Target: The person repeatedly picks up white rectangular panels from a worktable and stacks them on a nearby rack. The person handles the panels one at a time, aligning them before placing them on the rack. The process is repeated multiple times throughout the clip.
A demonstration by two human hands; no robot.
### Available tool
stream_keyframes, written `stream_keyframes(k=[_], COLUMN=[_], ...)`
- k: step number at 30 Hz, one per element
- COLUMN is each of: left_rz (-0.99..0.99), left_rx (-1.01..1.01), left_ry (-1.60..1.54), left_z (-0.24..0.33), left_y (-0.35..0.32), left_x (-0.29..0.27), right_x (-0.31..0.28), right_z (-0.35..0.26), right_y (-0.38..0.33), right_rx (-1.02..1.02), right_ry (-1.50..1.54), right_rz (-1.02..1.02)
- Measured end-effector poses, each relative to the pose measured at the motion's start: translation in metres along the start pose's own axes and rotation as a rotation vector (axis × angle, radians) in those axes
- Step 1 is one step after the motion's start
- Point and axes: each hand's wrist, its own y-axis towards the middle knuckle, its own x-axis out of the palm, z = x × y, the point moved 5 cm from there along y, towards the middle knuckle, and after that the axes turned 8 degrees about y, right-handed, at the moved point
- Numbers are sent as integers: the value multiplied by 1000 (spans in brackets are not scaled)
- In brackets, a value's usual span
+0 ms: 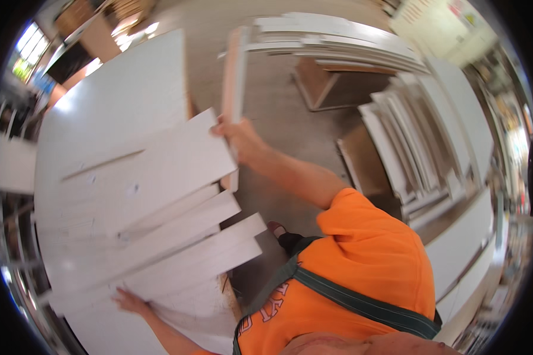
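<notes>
My right hand (238,139) is closed round a long narrow board (233,77) with a white face and a pinkish-brown side. The board stands out past the table's right edge, and its lower end shows below my wrist. Next to that hand lies the corner of a wide white panel (183,148). Nearer to me, several white strips (210,214) lie side by side, their right ends uneven. My left hand (130,300) rests with fingers spread on the nearest white boards (219,248), close to the table's front.
The large white worktop (118,83) carries a thin loose strip (103,164). Across the floor (266,89), white boards (337,29) are stacked on brown supports (343,89). More panels (420,130) stand at the right. A brown box-like piece (98,35) is at the far left.
</notes>
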Motion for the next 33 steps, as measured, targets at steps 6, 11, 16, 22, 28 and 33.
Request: stream_keyframes(k=[6,11,16,22,28,33], left_rz=[50,-59,-109,167,458,563], left_rx=[-354,-348,-201,5,-1233,-1772], left_ry=[-499,-529,-739,-1150,-833,-527], left_z=[63,125,143,60,-170,-377], left_y=[54,90,88,-119,-496,-766], left_x=[-14,-65,-106,-182,-203,-188], right_x=[13,0,11,101,240,253], right_z=[36,77,100,45,166,291], right_y=[146,296,407,383,71,-172], right_rx=[46,163,457,-210,-883,-702], right_ry=[17,-288,-442,-1681,-1795,-1685], right_rz=[-42,-154,-265,-356,-1126,-1360])
